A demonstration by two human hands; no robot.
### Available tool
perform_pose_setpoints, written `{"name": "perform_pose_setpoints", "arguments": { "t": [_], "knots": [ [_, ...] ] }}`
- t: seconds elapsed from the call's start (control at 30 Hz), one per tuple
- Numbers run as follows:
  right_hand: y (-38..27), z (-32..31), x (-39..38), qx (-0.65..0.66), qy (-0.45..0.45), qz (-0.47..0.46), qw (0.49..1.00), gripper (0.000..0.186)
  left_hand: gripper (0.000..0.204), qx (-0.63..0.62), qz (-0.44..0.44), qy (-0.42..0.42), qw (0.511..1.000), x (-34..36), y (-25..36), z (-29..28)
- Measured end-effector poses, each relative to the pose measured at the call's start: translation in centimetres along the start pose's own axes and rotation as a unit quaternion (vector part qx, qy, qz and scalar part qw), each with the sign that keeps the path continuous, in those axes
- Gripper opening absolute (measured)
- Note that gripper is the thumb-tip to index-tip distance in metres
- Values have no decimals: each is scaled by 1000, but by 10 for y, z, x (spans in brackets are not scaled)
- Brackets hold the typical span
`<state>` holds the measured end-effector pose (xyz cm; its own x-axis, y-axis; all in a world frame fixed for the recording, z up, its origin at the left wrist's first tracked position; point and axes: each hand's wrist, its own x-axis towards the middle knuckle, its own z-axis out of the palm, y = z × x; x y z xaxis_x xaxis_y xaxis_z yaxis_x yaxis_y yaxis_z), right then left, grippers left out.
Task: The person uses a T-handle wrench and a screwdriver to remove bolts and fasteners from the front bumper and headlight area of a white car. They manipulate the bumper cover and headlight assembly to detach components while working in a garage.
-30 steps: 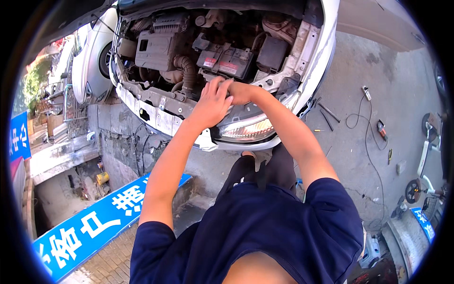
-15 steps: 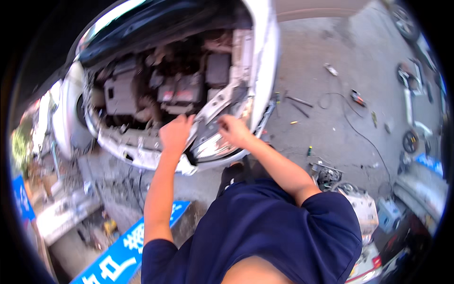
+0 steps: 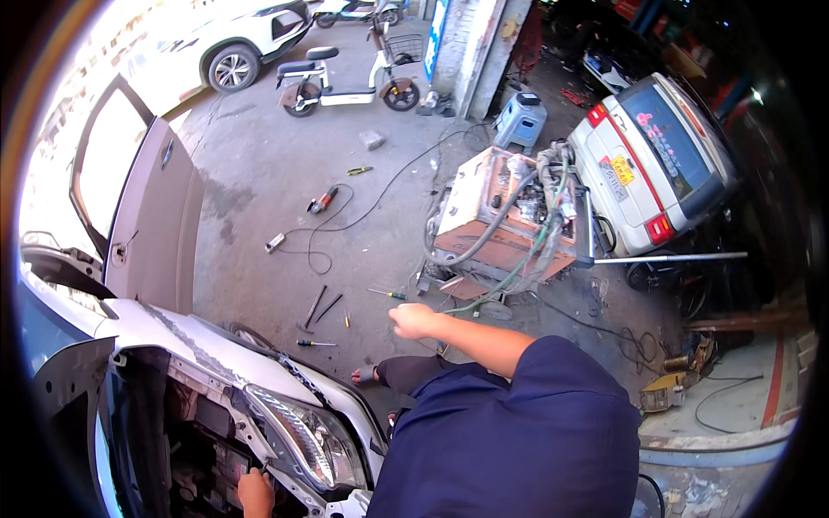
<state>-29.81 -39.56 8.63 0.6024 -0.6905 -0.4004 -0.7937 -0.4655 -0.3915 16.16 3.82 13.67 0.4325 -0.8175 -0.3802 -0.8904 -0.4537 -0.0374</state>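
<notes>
My left hand (image 3: 256, 494) is at the bottom of the view, over the engine bay. Its fingers are closed beside the metal front crossmember, behind the headlight (image 3: 315, 440); a small dark tip shows at them, too small to name. My right hand (image 3: 413, 320) is stretched out over the floor, its fingers curled in, and what they may hold is hidden. Just beyond it lies a screwdriver (image 3: 395, 295) with a green handle, seemingly on the ground. The white car's fender (image 3: 173, 332) runs along my left side.
On the floor lie a hammer (image 3: 313, 309), another screwdriver (image 3: 315, 343) and an angle grinder (image 3: 323, 201) with its cord. A cluttered tool cart (image 3: 466, 220) with hoses stands ahead. Beyond are a blue stool (image 3: 521, 121), a parked scooter (image 3: 350, 86) and a white van (image 3: 630, 173).
My view has swung right, from the engine bay toward the floor and cart. My right hand has left the headlight and now reaches out over the floor. The left stays at the car's front.
</notes>
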Motion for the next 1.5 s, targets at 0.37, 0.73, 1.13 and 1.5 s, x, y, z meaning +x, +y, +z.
{"name": "perform_pose_setpoints", "arguments": {
  "t": [0.37, 0.73, 1.13, 1.5],
  "knots": [
    [290, 183, -304, 192, -24, 481, 855, 44, 22, 154, 66, 29, 985, 58, -15, -24],
    [325, 249, -324, 423, -79, 496, 754, 25, 18, -71, -100, -103, 987, 78, -4, -34],
    [344, 177, -228, 414, -43, 445, 793, 30, 16, -160, -157, -117, 967, 69, 5, -42],
    [332, 169, -227, 400, -92, 444, 797, 23, 16, -442, -268, -178, 837, 34, -33, -14]
  ]
}}
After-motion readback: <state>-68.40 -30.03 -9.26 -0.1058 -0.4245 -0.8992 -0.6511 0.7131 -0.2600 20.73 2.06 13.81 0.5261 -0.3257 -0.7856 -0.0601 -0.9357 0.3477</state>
